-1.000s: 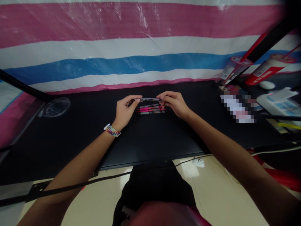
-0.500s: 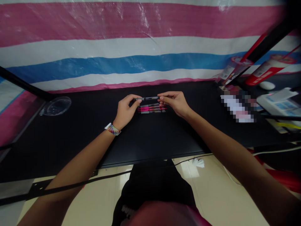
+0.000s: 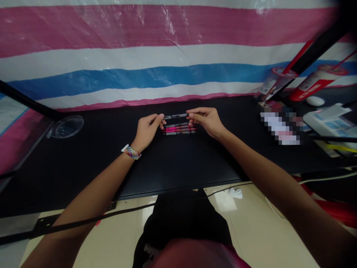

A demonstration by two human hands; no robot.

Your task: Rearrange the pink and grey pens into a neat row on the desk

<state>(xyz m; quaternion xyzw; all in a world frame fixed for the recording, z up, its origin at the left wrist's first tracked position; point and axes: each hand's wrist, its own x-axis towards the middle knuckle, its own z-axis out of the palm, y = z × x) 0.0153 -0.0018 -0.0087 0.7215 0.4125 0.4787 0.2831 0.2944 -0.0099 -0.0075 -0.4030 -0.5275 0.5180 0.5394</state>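
A dark pen with a grey section (image 3: 178,116) lies level between my two hands over the black table. My left hand (image 3: 147,130), with a multicoloured band on the wrist, has thumb and fingers closed at the pen's left end. On the other end, the thumb and forefinger of my right hand (image 3: 208,121) pinch the tip. Just below the held pen, several pens (image 3: 179,129) lie side by side in a stack of rows, some pink and some grey and black. My left fingertips are close to their left ends.
At the left stands a clear plastic lid (image 3: 68,126). To the right are a cup with a red straw (image 3: 275,83), a red and white cup (image 3: 315,83), a white rounded object (image 3: 315,101) and papers (image 3: 331,121). A striped sheet (image 3: 167,56) hangs behind the table (image 3: 178,163).
My left thumb and fingers have shifted left along the pen to its end, uncovering more of its grey section. My right hand stays nearly in place.
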